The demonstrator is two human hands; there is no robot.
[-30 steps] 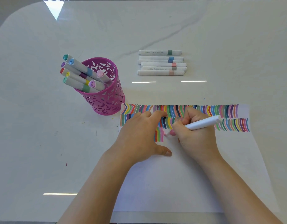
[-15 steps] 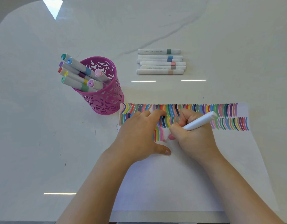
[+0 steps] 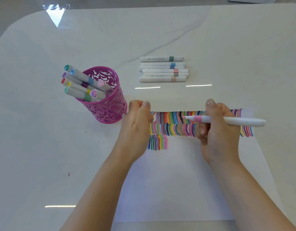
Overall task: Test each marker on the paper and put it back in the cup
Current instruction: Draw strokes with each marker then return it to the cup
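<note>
Testing of a pink marker is judged finished, with capping still to be done.

A white plastic marker with a pink band (image 3: 248, 122) is gripped in the curled fingers of the right hand (image 3: 218, 134) and held level over the white sheet of paper (image 3: 169, 180), its bare tip pointed toward the left hand (image 3: 137, 125). That hand is raised just beside the pink perforated metal cup (image 3: 109, 112). Its fingers are curled, but blur hides whether a cap is pinched. Next, the tip must be met squarely by a cap before the marker is dropped into the cup. A row of white capped markers (image 3: 162, 70) is left lying well beyond the paper.
</note>
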